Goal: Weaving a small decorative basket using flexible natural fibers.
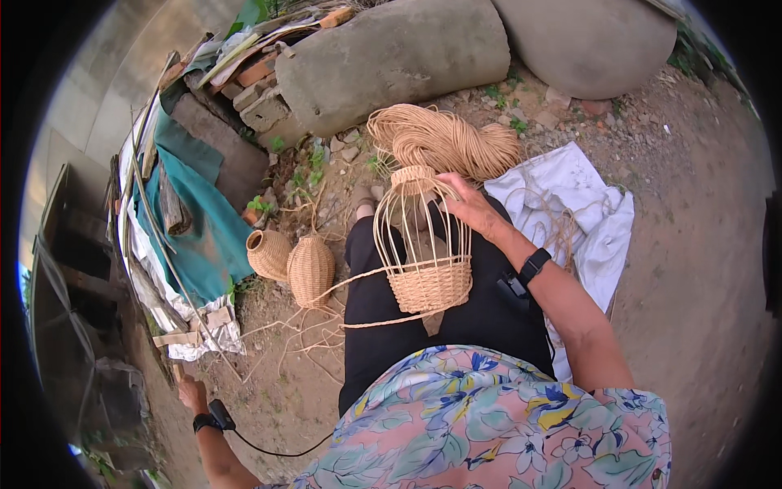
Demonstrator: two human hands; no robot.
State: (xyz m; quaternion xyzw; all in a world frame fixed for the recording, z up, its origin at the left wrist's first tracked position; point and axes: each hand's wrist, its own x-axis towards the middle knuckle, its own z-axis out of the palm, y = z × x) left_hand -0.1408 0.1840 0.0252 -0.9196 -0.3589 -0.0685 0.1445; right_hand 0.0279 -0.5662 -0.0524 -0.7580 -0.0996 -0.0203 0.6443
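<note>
A half-woven basket (430,285) stands upright between my black-trousered legs. Its lower part is a tight weave, with bare upright ribs curving up to a narrow woven neck (413,175). My right hand (468,204) is closed on the ribs just beside that neck. Two loose strands run leftward from the woven band; one passes close to a finished, rounded woven vessel (311,271). Far out to the left, my left hand (192,394) reaches low over the ground near some wood scraps (195,330). Its fingers are too small to make out, and I cannot tell whether they hold a strand.
Ahead lies a large coil of tan cord (444,138). A second woven vessel (269,254) leans beside the first. White sacking (599,204) spreads at right. Loose strands (314,338) tangle on the dirt. Beyond are a concrete cylinder (399,61), bricks (259,69) and green cloth (191,220).
</note>
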